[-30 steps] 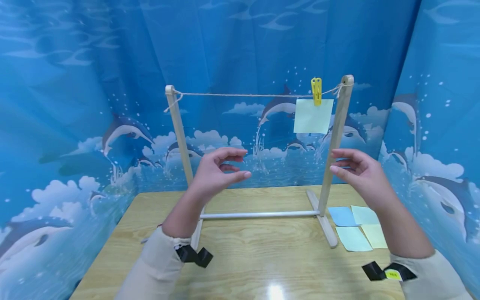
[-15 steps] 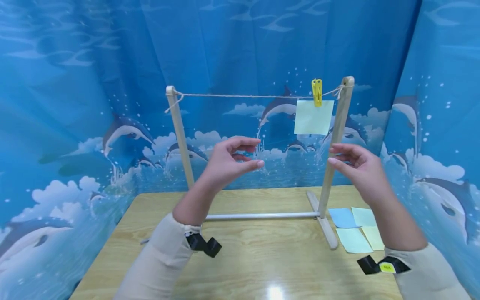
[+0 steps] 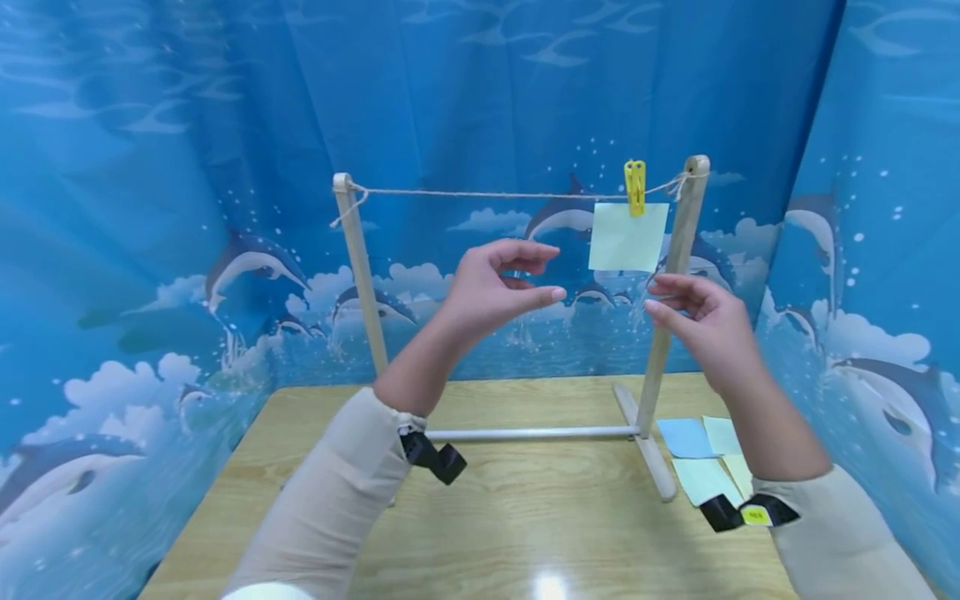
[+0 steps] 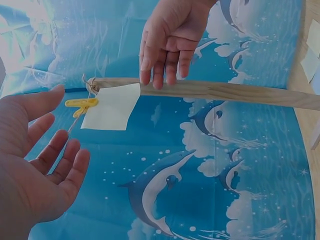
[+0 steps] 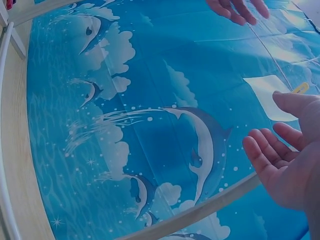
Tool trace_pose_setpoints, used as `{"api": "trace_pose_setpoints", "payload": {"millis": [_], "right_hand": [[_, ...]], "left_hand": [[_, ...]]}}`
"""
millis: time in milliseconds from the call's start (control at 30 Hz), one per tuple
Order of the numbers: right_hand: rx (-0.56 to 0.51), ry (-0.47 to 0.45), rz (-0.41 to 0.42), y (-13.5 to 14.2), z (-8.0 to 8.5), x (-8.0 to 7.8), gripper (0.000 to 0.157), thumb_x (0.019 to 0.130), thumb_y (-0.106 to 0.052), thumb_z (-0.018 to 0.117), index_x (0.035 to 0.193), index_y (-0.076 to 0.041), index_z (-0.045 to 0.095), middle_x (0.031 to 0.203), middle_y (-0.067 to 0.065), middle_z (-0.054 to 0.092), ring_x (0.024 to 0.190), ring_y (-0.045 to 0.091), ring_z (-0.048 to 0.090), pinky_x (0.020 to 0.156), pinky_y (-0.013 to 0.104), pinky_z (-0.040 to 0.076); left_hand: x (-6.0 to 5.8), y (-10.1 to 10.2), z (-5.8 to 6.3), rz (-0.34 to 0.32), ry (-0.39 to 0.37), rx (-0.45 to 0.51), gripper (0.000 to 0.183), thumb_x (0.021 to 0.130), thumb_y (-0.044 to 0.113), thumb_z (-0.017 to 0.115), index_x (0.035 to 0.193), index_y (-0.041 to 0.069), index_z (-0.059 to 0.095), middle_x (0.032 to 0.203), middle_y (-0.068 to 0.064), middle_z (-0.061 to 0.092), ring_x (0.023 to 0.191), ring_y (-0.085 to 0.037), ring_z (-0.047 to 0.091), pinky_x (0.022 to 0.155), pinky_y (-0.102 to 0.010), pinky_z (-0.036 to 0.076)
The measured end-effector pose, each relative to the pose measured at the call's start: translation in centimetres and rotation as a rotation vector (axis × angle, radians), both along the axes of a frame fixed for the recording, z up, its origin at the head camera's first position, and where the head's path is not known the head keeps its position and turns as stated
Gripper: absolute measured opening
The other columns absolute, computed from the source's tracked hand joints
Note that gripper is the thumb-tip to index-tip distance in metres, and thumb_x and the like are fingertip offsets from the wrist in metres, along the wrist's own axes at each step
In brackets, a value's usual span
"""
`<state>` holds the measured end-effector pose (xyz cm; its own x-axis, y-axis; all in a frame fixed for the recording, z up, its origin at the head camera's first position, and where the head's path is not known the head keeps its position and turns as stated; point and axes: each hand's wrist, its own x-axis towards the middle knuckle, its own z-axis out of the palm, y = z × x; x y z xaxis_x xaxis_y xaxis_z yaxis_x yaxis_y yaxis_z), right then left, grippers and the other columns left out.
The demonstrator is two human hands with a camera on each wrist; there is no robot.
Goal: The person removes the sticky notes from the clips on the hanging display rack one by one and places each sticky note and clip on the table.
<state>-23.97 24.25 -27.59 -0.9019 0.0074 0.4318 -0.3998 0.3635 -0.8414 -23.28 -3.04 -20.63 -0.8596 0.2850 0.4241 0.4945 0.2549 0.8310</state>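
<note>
A pale green sticky note [image 3: 628,237] hangs from the string [image 3: 480,194] of a wooden frame, held there by a yellow clothespin [image 3: 635,188] near the right post [image 3: 678,242]. My left hand [image 3: 502,283] is raised left of and below the note, fingers bent loosely with a gap to the thumb and nothing between them. Just below the note, my right hand [image 3: 705,321] overlaps the right post in the head view, thumb and fingers apart. In the left wrist view, the note [image 4: 112,107] and clothespin [image 4: 81,105] appear beyond my left fingertips.
Several sticky notes lie on the table [image 3: 525,508] at right, a blue one [image 3: 686,437] and a green one [image 3: 705,481] among them; my right arm partly covers this group. A white crossbar [image 3: 532,433] joins the frame's feet. A dolphin-print curtain [image 3: 480,100] surrounds the table.
My left hand has risen and moved right toward the hanging note. The right hand has risen slightly and shifted left. The note and clothespin hang as before.
</note>
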Motion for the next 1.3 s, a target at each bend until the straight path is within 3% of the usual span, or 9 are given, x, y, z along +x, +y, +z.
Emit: {"api": "trace_pose_setpoints", "payload": {"millis": [333, 633, 933, 1300], "right_hand": [[0.015, -0.022, -0.075, -0.7, 1.1, -0.6, 0.061, 0.09, -0.048, 0.064, 0.136, -0.009, 0.053, 0.121, 0.005, 0.057, 0.1, 0.014, 0.059, 0.078, 0.017, 0.054], [-0.108, -0.052, -0.112, -1.3, 1.8, -1.5, 0.061, 0.088, -0.047, 0.064, 0.132, -0.005, 0.058, 0.112, 0.005, 0.061, 0.091, 0.007, 0.066, 0.078, 0.017, 0.054], [-0.294, -0.068, -0.057, -2.0, 1.9, -2.5, 0.049, 0.089, -0.036, 0.066, 0.121, 0.001, 0.064, 0.093, 0.001, 0.071, 0.082, 0.011, 0.071, 0.076, 0.022, 0.057], [-0.424, -0.056, -0.055, -2.6, 1.7, -2.9, 0.039, 0.091, -0.028, 0.066, 0.115, 0.003, 0.062, 0.084, -0.001, 0.071, 0.072, 0.01, 0.071, 0.07, 0.023, 0.058]], "left_hand": [[-0.5, 2.2, 1.6, 0.018, 0.036, -0.053, 0.038, 0.081, 0.025, 0.082, 0.116, 0.019, 0.071, 0.111, 0.008, 0.065, 0.102, -0.009, 0.058, 0.08, -0.023, 0.056], [-1.4, 4.3, 3.2, -0.014, 0.028, -0.044, 0.04, 0.082, 0.019, 0.08, 0.12, 0.014, 0.068, 0.114, 0.002, 0.063, 0.102, -0.011, 0.057, 0.077, -0.021, 0.056], [-2.7, 5.9, 4.7, 0.056, 0.044, -0.096, 0.041, 0.083, 0.023, 0.08, 0.121, 0.018, 0.067, 0.116, 0.006, 0.064, 0.107, -0.009, 0.059, 0.077, -0.019, 0.055], [-3.8, 7.9, 6.8, 0.107, 0.065, -0.091, 0.049, 0.079, 0.027, 0.082, 0.124, 0.019, 0.066, 0.117, 0.009, 0.064, 0.105, -0.001, 0.059, 0.08, -0.013, 0.052]]}}
